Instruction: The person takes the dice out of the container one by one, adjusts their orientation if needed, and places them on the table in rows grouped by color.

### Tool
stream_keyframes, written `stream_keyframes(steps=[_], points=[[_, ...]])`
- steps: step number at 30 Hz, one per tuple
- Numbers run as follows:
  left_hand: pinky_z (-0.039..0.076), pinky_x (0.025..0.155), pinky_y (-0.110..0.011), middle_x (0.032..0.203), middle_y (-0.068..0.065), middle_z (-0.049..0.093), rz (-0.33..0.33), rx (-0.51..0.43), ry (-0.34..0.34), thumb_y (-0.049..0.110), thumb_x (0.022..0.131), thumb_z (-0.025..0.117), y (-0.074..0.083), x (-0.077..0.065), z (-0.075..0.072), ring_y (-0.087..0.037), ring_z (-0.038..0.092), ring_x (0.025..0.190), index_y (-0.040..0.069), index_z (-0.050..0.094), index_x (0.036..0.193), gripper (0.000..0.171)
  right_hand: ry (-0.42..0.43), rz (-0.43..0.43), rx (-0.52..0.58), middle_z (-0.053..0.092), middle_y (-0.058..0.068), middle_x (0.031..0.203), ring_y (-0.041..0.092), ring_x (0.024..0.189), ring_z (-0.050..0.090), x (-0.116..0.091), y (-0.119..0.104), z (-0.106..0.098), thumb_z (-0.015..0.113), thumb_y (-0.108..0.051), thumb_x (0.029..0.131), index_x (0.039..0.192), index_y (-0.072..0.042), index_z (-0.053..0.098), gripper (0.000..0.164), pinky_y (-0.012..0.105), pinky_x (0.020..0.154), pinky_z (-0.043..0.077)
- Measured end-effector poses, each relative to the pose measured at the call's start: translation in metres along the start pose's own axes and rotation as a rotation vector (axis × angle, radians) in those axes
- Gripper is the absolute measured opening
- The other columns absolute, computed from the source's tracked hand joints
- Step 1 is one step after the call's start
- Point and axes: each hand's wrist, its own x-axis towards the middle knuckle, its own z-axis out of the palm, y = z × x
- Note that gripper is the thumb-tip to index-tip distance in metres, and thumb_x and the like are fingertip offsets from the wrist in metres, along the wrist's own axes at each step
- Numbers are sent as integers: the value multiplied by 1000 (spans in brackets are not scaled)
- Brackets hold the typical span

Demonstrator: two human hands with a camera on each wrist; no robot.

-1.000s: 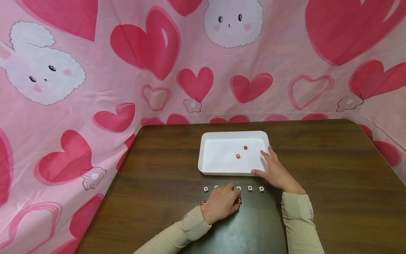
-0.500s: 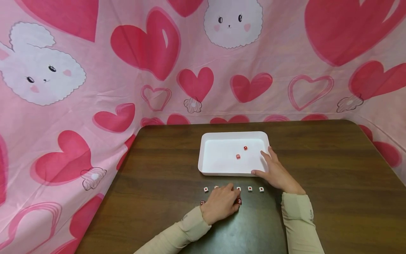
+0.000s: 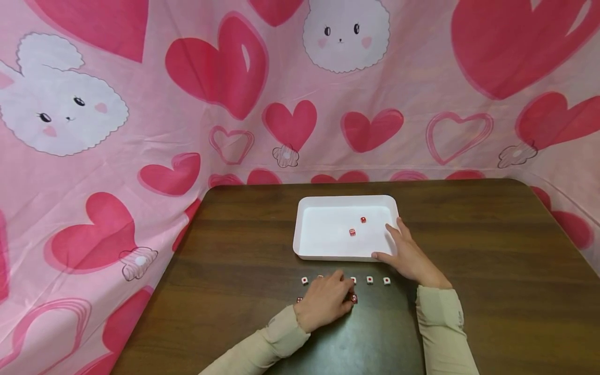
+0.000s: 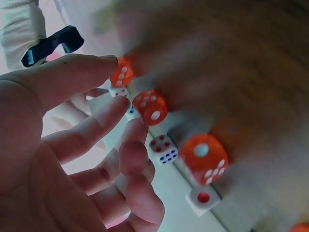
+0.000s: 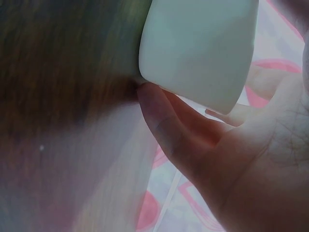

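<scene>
My left hand (image 3: pixel 325 303) rests low over the table, its thumb and index fingertips at a red die (image 3: pixel 353 298) with white pips. In the left wrist view that red die (image 4: pixel 122 72) shows between thumb and index finger; another red die (image 4: pixel 150 107) sits by the other fingertips. A row of white dice (image 3: pixel 370 280) lies just beyond the hand, partly hidden by it. My right hand (image 3: pixel 414 260) grips the near right corner of a white tray (image 3: pixel 323 224), thumb at its near side. Two red dice (image 3: pixel 352 232) lie in the tray.
The brown wooden table (image 3: pixel 497 271) extends to both sides. A red die (image 3: pixel 299 300) shows left of my left hand. Pink cloth (image 3: pixel 323 130) with hearts and rabbit faces hangs behind the table and along its left side.
Both hands keep practically the same place, and the dice and tray stay put. The whole head view has shifted very slightly.
</scene>
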Motion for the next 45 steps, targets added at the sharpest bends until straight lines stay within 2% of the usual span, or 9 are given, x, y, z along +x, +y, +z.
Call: stream_keyframes(steps=[6,11,18,25,30,36,41,45], points=[[29,42,-22,74,4,47,-32,-14,16,36,79,63,-5,-5,-12,-8,43,52,20,59,84,17,-6,5,-5,-6,20,149,43,133,12,-1,1,1,64,-50,75,141,-2,18,94,59,100,20],[30,45,-19,78,4,48,-69,-82,33,33,82,60,-20,-6,-26,-7,41,54,19,61,92,17,-10,7,3,-7,19,149,42,133,12,-1,0,0,64,-51,74,142,-3,17,95,59,100,21],[35,49,-17,82,3,51,-166,-132,53,33,84,59,-45,-4,-64,-7,44,58,17,61,100,23,-17,13,15,-8,18,149,43,133,10,-1,2,-1,64,-50,75,142,-4,15,96,61,99,21],[40,53,-20,86,4,51,-228,-155,135,36,83,59,-63,3,-97,-6,50,62,21,59,100,22,3,-4,-5,-7,18,149,43,133,11,-1,5,-1,65,-49,75,142,-3,16,95,61,98,21],[40,54,-22,90,4,53,-239,-196,187,36,83,59,-68,14,-115,-7,49,64,23,59,100,21,14,-13,-14,-5,18,150,43,133,10,0,3,1,66,-49,74,142,-4,17,95,62,98,20],[41,58,-23,91,5,54,-224,-260,209,36,83,59,-61,35,-126,-7,50,73,23,60,100,22,32,-11,-24,-3,20,149,43,133,10,-3,4,1,66,-48,73,142,-3,18,95,62,99,20],[43,65,-26,93,1,55,-194,-329,228,33,83,60,-56,57,-128,-13,53,81,20,60,102,23,72,-14,-24,-3,21,149,43,133,11,-1,6,0,68,-47,73,140,-1,20,95,60,100,20],[43,72,-29,97,-5,56,-171,-386,222,30,84,60,-54,75,-120,-18,54,87,18,60,104,23,59,-11,-12,-3,20,149,43,133,11,0,6,-1,67,-49,72,141,-2,20,96,60,99,20]])
